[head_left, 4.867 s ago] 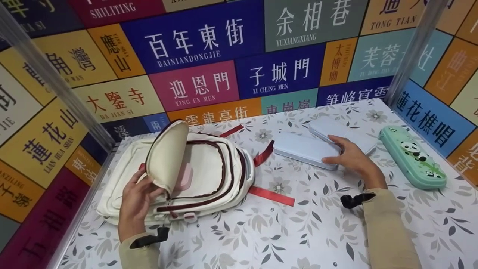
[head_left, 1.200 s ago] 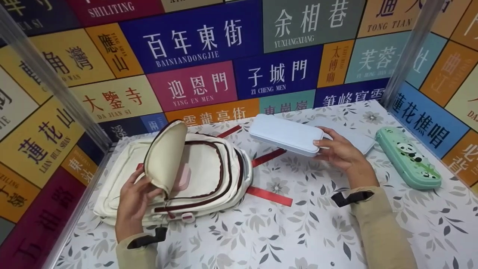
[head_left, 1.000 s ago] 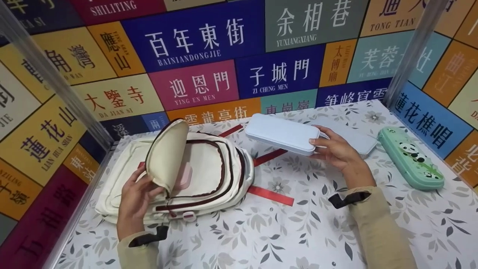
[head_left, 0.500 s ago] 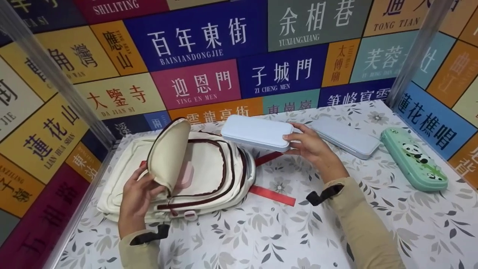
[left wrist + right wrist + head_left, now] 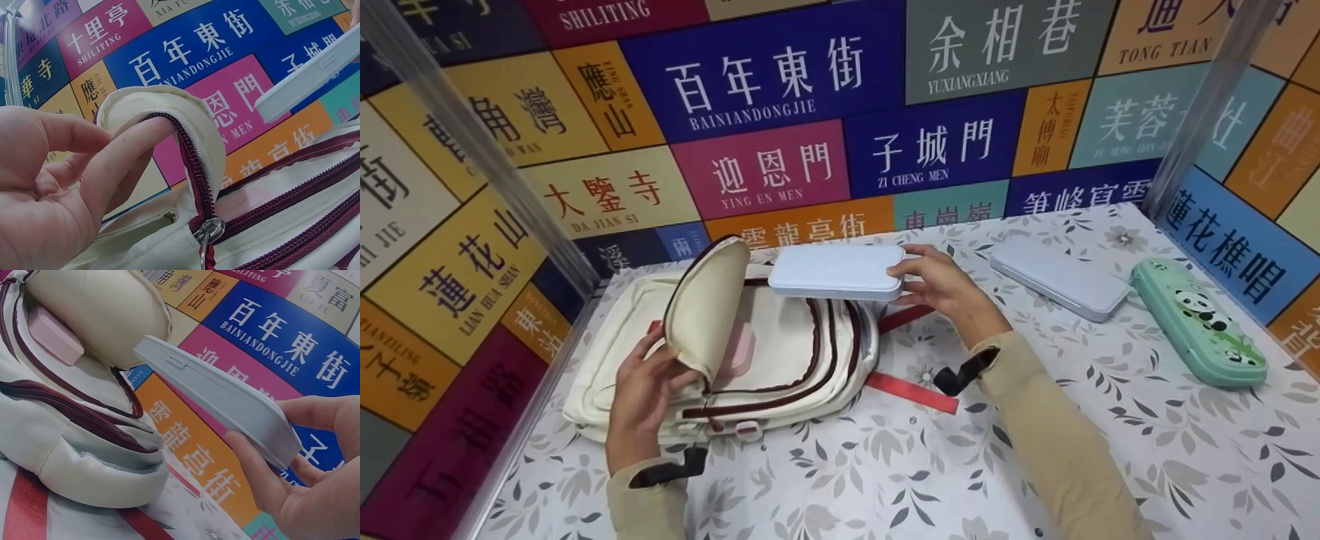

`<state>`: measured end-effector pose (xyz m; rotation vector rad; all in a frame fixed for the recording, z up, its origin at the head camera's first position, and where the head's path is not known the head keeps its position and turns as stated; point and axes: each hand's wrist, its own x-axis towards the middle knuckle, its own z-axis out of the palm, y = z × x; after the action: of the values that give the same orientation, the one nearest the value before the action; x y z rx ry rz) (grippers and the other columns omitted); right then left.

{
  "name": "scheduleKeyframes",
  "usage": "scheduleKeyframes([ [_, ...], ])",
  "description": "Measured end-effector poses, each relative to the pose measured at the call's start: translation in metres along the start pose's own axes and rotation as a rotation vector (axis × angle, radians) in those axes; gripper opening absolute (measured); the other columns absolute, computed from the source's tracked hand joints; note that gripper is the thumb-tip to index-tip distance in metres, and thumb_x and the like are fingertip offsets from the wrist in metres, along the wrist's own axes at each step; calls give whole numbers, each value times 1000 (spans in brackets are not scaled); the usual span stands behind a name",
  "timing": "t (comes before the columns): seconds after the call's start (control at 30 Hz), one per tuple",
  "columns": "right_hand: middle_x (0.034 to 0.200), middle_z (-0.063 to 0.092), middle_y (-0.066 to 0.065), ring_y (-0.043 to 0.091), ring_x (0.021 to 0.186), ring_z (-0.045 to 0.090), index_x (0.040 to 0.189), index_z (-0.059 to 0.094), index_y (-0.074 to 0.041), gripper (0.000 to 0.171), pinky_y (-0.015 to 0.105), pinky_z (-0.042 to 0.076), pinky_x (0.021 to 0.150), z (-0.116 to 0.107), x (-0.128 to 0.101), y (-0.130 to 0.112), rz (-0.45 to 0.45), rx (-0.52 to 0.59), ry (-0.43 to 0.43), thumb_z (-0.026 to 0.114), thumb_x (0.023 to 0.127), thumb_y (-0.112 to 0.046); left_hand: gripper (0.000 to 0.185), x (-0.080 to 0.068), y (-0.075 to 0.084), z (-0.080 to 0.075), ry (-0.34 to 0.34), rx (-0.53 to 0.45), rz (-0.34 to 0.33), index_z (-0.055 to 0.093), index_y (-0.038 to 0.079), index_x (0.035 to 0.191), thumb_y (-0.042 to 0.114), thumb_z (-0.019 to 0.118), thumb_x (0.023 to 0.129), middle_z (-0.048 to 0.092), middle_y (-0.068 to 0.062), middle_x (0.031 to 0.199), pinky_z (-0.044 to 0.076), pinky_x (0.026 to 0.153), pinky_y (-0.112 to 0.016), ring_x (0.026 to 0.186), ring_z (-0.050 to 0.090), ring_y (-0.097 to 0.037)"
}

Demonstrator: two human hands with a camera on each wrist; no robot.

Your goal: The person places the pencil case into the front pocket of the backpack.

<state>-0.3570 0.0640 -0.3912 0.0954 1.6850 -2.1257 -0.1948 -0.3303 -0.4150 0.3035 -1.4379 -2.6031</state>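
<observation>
Two hands at work on the backpack (image 5: 780, 352).
Right hand (image 5: 941, 285) grips the case (image 5: 836, 271) above it; left hand (image 5: 645, 390) holds the flap (image 5: 705, 307) up.

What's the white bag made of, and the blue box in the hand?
The bag looks like cloth, likely canvas: soft, matte cream, with stitched seams and a dark red zipper, and its flap bends. The box looks hard, plastic or maybe painted metal: smooth, pale blue, with straight edges and a small moulded catch. The look leaves it open.
</observation>
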Motion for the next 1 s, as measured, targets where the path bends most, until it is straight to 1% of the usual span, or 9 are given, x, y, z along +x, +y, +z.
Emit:
scheduleKeyframes([
  [0.07,126,53,12,21,88,69,154,29,-14,73,35,64,71,5,2,3,7,-17,0,64,92,-1,28,0,-1,0,-1,11,0,50,13,120,-7,46,100,69,-8,97,64,60,-30,78,71,-22],
  [0.13,125,54,12,21,87,69,154,31,-14,71,37,65,73,10,4,5,13,-37,-5,64,92,-2,29,1,-1,0,-1,11,-2,49,12,121,-7,45,101,69,-8,97,64,60,-30,78,71,-22],
  [0.3,131,55,16,24,95,69,152,36,-14,69,45,62,90,27,12,11,12,-78,-10,66,91,-3,27,3,-1,0,11,12,4,51,12,119,-7,45,101,69,-7,96,64,60,-31,79,72,-22],
  [0.37,135,55,17,27,101,68,153,36,-15,70,45,61,92,32,15,14,20,-83,-7,67,90,-4,27,3,0,1,14,12,6,51,11,118,-8,45,100,69,-8,95,64,59,-31,79,72,-22],
  [0.43,139,54,18,30,107,67,154,35,-16,71,44,62,90,37,19,17,34,-82,-4,66,91,-4,27,3,-1,1,9,13,1,52,11,117,-8,45,100,68,-8,94,64,59,-30,79,71,-21],
  [0.53,142,53,19,33,113,66,155,35,-16,73,40,65,80,44,25,21,48,-86,0,66,90,-3,28,2,-1,1,4,1,-6,52,12,118,-9,45,100,69,-9,95,64,58,-30,80,71,-21],
  [0.67,141,54,19,33,111,67,153,37,-16,73,35,66,72,53,33,26,39,-91,8,68,88,-4,28,2,-2,-1,-3,-20,-12,54,12,118,-8,44,100,69,-9,98,63,57,-30,80,71,-22],
  [0.87,133,58,19,28,99,68,148,46,-17,67,34,65,69,69,41,33,23,-117,21,70,86,-4,29,2,-3,-2,-11,-16,-18,46,9,124,-9,44,100,65,-7,103,64,59,-30,81,70,-22],
  [1.0,137,57,20,34,112,67,149,46,-18,68,36,65,72,77,46,36,26,-134,8,70,87,-4,30,3,-2,-2,-6,-8,-18,45,9,124,-9,43,100,64,-8,103,63,59,-29,81,69,-21],
])
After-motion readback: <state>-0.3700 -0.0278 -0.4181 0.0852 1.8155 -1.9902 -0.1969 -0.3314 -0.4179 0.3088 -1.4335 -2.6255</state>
